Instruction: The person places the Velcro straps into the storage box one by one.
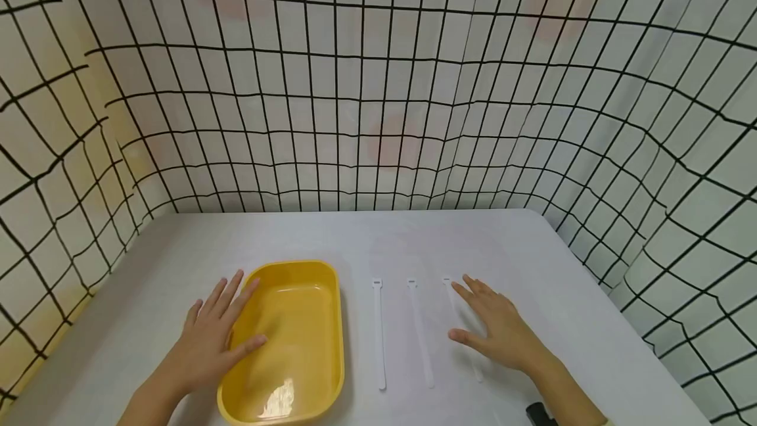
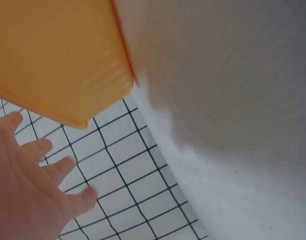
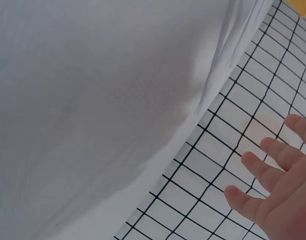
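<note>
Lower centre: left hand (image 1: 215,334) lies flat on the yellow tray (image 1: 307,373) rim, grasping nothing; right hand (image 1: 499,327), fingers straight, covers one white strap (image 1: 447,281).

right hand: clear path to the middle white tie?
Probably yes. The right hand lies open over the rightmost tie; the middle tie lies just beside it on bare table, nothing between.

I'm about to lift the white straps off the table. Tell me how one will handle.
The strap is long, thin and flat, so it will probably flop from a one-end grip. It looks light for its length. It lies flush on the smooth table, so it may be fiddly to pick up.
</note>
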`<state>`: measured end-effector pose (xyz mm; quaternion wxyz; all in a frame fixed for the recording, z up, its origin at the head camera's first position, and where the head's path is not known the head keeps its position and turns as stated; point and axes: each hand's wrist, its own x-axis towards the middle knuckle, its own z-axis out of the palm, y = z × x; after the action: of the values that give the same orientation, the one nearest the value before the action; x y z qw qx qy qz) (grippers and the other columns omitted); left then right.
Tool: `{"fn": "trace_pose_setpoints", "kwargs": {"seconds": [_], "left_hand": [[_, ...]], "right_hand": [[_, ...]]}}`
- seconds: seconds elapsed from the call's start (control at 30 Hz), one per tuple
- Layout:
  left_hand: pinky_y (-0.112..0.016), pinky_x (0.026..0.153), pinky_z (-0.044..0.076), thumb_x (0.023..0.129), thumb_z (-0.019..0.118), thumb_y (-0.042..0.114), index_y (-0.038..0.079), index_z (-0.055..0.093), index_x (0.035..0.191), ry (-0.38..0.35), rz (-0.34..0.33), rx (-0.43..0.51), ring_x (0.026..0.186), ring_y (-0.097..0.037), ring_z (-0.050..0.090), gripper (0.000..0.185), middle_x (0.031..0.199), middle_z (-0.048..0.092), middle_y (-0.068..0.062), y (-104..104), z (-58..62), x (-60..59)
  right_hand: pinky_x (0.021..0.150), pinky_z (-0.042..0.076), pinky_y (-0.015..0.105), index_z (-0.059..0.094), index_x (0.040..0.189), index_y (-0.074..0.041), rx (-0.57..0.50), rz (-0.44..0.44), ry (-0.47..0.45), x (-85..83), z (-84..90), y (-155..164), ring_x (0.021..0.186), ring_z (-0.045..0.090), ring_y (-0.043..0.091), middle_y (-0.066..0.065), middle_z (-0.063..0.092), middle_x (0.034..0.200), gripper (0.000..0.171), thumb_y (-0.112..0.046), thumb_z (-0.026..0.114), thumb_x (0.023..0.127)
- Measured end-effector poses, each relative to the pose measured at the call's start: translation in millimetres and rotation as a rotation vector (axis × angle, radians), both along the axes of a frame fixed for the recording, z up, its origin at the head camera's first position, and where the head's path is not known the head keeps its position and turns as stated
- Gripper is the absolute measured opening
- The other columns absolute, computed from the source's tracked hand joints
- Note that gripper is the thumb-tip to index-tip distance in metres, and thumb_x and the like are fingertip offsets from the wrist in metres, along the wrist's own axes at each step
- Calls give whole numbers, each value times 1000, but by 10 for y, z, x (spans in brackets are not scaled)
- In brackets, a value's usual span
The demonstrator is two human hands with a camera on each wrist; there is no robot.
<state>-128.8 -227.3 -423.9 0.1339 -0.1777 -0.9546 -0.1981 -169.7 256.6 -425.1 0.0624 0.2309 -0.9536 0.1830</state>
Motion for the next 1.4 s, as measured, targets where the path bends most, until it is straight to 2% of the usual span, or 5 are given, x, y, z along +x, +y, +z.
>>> {"fn": "trace_pose_setpoints", "kwargs": {"seconds": [0.27, 0.6, 0.8, 1.1, 1.4], "left_hand": [[-72, 87, 39, 89, 70, 42, 25, 15, 158, -71, 30, 136, 119, -54, 47, 90, 151, 28, -25, -78, 41, 24], [-41, 76, 55, 94, 66, 31, 9, 30, 151, -266, 64, 236, 81, -12, 63, 71, 112, 63, -11, -102, 133, 49], [-25, 65, 52, 94, 66, 24, -3, 45, 141, -312, 60, 220, 74, -9, 58, 58, 99, 63, -5, -109, 132, 31], [-23, 61, 50, 93, 67, 16, -3, 46, 140, -372, 45, 349, 70, -8, 57, 54, 98, 61, -6, -149, 108, 49], [-27, 65, 55, 93, 67, 12, -2, 40, 143, -510, 5, 640, 68, -19, 63, 59, 96, 52, -14, -222, 86, 7]], "right_hand": [[101, 36, 62, 41, 148, -9, -51, -25, -7, -1, 19, -20, 133, 41, 40, 16, 40, 149, 75, -45, 69, 89], [101, 37, 58, 46, 145, -8, -47, -83, -93, 9, 49, -5, 128, 46, 39, 15, 50, 141, 71, -47, 66, 90], [96, 43, 55, 49, 141, -6, -65, -112, -145, -6, 43, 46, 118, 56, 34, 13, 57, 134, 69, -47, 68, 89], [83, 50, 48, 55, 132, -1, -174, -155, -195, -75, -15, 99, 102, 62, 28, 10, 65, 113, 61, -41, 72, 88], [69, 51, 35, 61, 120, 2, -249, -282, -312, -153, -53, 40, 88, 61, 20, 1, 64, 93, 49, -30, 76, 85]]}}
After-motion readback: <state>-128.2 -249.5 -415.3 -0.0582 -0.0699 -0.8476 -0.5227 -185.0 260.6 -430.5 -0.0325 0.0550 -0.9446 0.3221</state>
